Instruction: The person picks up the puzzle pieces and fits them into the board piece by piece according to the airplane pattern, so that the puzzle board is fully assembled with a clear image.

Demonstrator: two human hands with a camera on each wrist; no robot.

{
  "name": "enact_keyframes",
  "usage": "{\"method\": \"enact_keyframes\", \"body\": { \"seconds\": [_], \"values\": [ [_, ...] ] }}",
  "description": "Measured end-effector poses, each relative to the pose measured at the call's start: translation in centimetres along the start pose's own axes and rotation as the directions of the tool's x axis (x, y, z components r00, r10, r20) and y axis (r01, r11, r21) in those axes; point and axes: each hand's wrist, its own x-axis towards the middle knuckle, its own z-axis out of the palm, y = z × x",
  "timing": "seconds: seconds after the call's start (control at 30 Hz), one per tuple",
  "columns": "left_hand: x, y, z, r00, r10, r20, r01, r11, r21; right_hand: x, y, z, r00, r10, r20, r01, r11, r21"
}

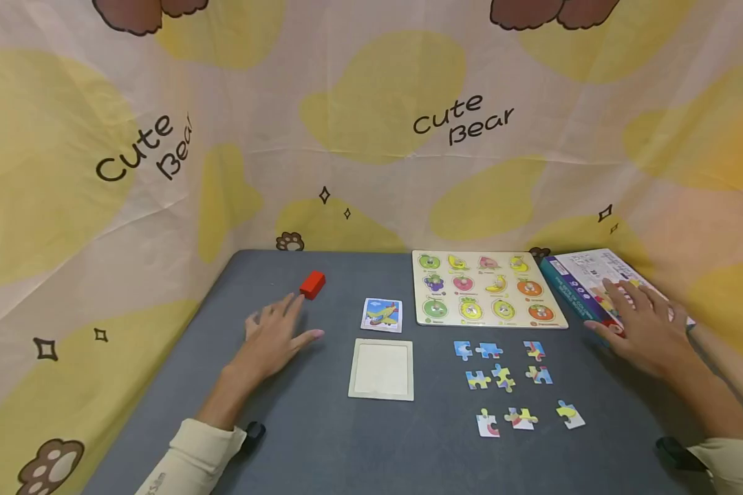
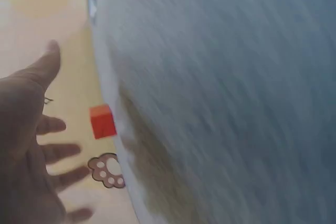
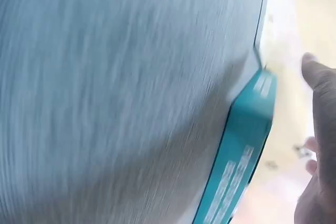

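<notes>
1. Left grip (image 1: pixel 272 344) is hovering above the tabletop (image 1: pixel 309 426), fingers spread, holding nothing.
2. Red block (image 1: pixel 312 284) is lying just beyond those fingertips, at 1 o'clock from the left grip; the left wrist view is showing a gap, so no contact there.
3. Right grip (image 1: pixel 647 326) is extending its fingers loosely and gripping nothing; in the head view it is overlapping the box (image 1: pixel 585 275). Touching or not: cannot tell.
4. Box is lying flat, between 2 and 3 o'clock from the tray (image 1: pixel 380 369).
5. Also around the tray: card (image 1: pixel 382 315) is sitting at 12 o'clock, fruit board (image 1: pixel 512 299) at 2, nine puzzle pieces (image 1: pixel 503 379) at 3.
6. Judgement: for the block, a thumb-and-finger pinch from above is looking safest; going in sideways is risking a shove.
7. Judgement: for the box, spread fingers are suiting its broad face; travelling high is sparing the loose pieces at its 8 o'clock.
</notes>
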Motion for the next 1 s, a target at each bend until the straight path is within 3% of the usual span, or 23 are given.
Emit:
{"method": "enact_keyframes", "body": {
  "seconds": [0.17, 0.27, 0.43, 0.63, 1.0],
  "values": [
    [0.4, 2.1, 0.3, 0.995, 0.077, 0.069, -0.057, 0.966, -0.253, 0.6, -3.6, 0.5, 0.998, -0.056, -0.001, 0.056, 0.998, 0.025],
    [0.6, 3.5, 0.6, 0.985, 0.118, 0.126, -0.071, 0.942, -0.328, 1.1, -6.2, 0.6, 0.996, -0.090, 0.027, 0.088, 0.994, 0.066],
    [1.1, 5.4, 1.1, 0.961, 0.187, 0.202, -0.101, 0.923, -0.371, 1.9, -10.6, 0.5, 0.987, -0.123, 0.102, 0.107, 0.983, 0.148],
    [1.3, 6.1, 1.7, 0.943, 0.244, 0.226, -0.140, 0.909, -0.394, 3.0, -15.0, 0.7, 0.967, -0.182, 0.178, 0.141, 0.965, 0.219],
    [0.5, 5.8, 2.0, 0.912, 0.228, 0.340, -0.087, 0.919, -0.384, 4.0, -18.6, 2.0, 0.930, -0.280, 0.237, 0.191, 0.921, 0.339]
  ]
}}
